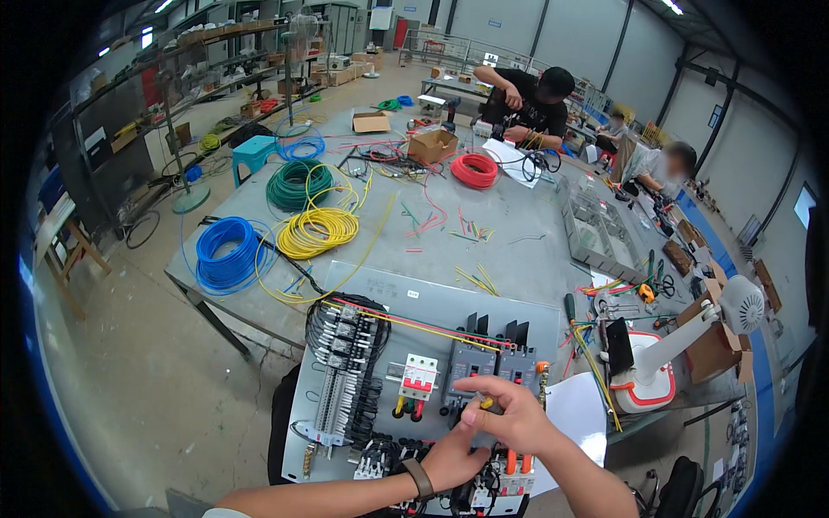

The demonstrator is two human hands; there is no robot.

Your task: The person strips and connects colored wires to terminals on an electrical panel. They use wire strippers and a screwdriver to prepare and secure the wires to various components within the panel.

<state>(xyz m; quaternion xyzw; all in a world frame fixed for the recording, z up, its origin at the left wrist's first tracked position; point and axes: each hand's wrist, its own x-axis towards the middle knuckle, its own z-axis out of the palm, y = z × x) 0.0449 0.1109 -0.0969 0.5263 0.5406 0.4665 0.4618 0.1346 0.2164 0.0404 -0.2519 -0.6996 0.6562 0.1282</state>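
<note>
My right hand (516, 421) is closed, thumb and forefinger pinched around a small yellow-and-dark tool (487, 403), perhaps a screwdriver handle; its lower end is hidden. Just below, my left hand (455, 459) reaches low over the panel with its fingers bent together; what they grip cannot be seen. Both are over a grey metal mounting panel (410, 306). Closest to them are two dark grey breakers (471, 369). A white three-pole breaker (420, 375) with yellow and red wires sits left of them. Further left runs a terminal row (338, 380) with black wire bundles. Wired parts (393, 455) line the near edge.
Coils of blue (226, 253), yellow (318, 231), green (300, 184) and red wire (474, 171) lie across the table. On the right stand a white fan (682, 341), a clear parts box (604, 229) and loose tools. A co-worker (531, 108) works at the far side.
</note>
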